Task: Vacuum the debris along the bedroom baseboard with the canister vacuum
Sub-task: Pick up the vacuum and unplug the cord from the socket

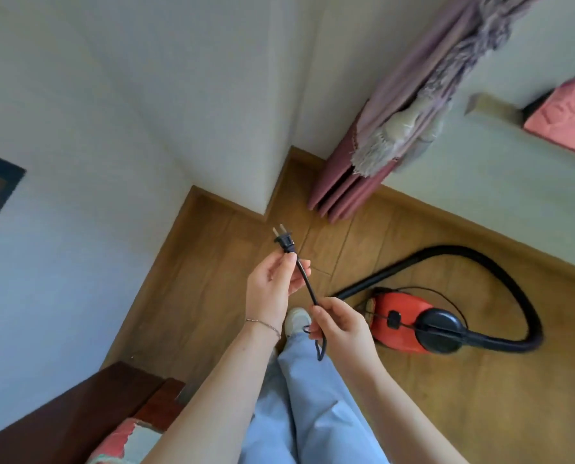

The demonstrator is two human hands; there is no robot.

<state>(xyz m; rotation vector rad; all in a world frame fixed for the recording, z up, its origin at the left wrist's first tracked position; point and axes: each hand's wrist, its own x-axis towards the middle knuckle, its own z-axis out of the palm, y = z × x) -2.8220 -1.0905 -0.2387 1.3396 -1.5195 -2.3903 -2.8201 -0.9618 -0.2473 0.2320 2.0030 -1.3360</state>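
The black power cord [308, 286] is gripped at its lower part by the right hand [341, 326] and pinched just below the two-pin plug [284, 243] by the left hand [271, 289]. To the right, the red canister vacuum [401, 324] is seen on the wooden floor [480, 396], its black hose [527, 296] looped around it. Beyond, the wooden baseboard [281, 179] is met by pink curtains [349, 182]
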